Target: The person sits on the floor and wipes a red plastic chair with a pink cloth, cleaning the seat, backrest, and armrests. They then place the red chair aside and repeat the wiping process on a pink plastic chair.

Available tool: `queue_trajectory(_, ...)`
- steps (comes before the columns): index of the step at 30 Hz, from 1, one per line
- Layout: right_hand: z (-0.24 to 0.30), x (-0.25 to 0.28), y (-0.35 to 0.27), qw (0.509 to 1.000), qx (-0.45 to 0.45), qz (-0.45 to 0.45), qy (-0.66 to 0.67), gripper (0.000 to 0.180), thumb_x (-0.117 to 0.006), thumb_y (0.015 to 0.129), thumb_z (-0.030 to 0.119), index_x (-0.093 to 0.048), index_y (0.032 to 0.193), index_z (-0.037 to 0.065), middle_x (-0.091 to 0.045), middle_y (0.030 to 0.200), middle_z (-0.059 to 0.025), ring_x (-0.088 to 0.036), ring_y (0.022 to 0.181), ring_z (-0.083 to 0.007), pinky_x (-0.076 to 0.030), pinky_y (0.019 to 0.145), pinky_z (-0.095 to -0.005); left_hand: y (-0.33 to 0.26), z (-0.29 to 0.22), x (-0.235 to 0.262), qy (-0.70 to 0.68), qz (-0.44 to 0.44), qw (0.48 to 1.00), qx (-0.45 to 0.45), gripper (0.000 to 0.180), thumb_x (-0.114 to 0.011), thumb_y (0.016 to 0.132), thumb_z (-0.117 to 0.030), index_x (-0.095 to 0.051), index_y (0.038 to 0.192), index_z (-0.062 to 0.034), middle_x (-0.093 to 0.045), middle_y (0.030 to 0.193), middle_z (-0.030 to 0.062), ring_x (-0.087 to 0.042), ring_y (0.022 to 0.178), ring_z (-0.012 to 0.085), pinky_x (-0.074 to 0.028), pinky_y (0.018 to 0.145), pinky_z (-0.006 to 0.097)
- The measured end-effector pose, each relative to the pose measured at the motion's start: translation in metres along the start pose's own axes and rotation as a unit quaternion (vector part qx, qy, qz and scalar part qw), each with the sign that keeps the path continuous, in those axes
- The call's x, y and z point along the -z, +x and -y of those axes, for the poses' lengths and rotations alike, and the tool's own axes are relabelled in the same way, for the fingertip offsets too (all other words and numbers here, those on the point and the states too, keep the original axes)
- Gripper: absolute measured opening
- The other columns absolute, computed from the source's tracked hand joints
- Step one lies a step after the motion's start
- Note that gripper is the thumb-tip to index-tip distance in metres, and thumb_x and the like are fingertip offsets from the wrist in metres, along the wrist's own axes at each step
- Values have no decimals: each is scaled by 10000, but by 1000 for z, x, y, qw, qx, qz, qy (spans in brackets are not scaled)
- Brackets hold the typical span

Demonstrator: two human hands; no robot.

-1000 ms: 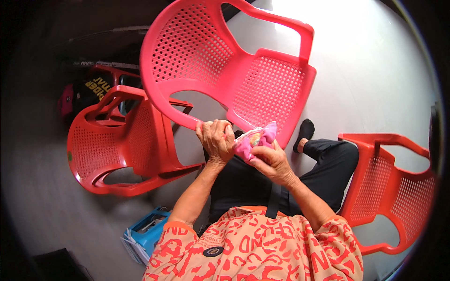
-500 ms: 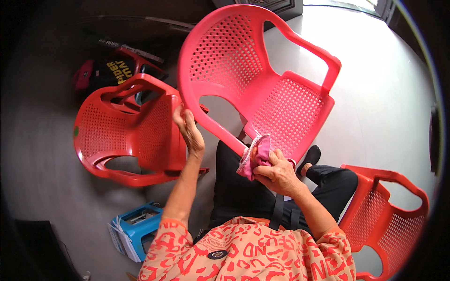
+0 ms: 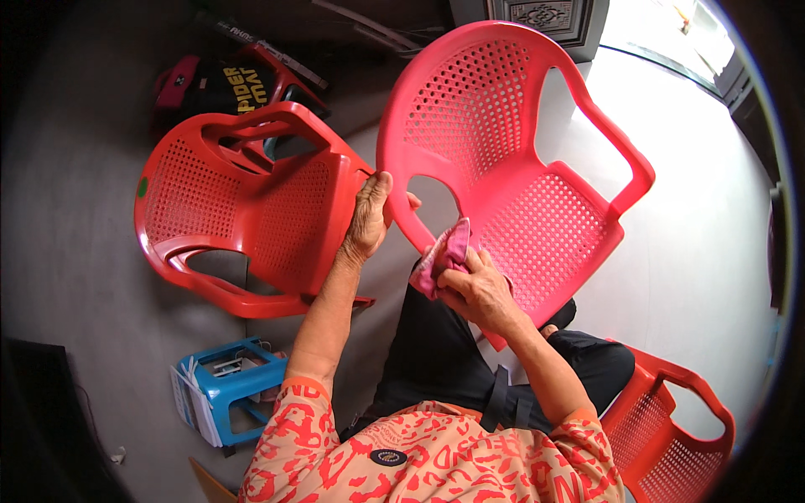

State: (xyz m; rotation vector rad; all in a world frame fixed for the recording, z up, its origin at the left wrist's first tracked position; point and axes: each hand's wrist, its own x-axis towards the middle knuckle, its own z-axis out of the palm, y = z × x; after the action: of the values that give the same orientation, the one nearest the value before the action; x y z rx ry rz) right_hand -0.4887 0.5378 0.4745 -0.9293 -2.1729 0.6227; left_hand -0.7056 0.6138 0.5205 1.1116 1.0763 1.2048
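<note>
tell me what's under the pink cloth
The armrest of the pink chair runs in beneath the cloth, held by the right hand; the stretch it covers cannot be seen.

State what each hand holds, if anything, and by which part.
The right hand holds the pink cloth by its bunched right side. The left hand reaches around the near armrest of the pink chair; whether it grips cannot be told.

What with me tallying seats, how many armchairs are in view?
3: the pinkish armchair ahead, where the right hand holds a cloth; the red armchair at left; the lower-right armchair, partly cut off. Another may be hidden upper left.
</note>
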Motion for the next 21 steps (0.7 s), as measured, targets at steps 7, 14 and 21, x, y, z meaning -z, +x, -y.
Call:
queue_trajectory(7,-5,-26,56,998,-4,-57,14,215,-721,744,213,-617,931,198,-512,979,-120,-502,839,-335,-472,699,-431,2,-11,9,-18,29,999,37,437,-447,998,-374,-536,1171,17,-622,1049,126,-636,983,223,-512,864,362)
queue_trajectory(14,-3,-1,28,999,26,28,-2,144,-693,764,185,-632,895,179,-541,973,-101,-522,845,-316,-454,731,-413,3,-5,12,-39,29,999,9,449,-450,997,-379,-538,1202,11,-618,1076,93,-627,993,204,-506,883,367)
queue_trajectory(21,13,28,-14,998,35,50,6,147,-702,756,186,-639,888,186,-508,929,-98,-509,843,-327,-452,737,-425,-15,-4,10,-8,10,999,31,447,-442,998,-400,-577,1147,-1,-655,976,106,-640,925,185,-521,845,345)
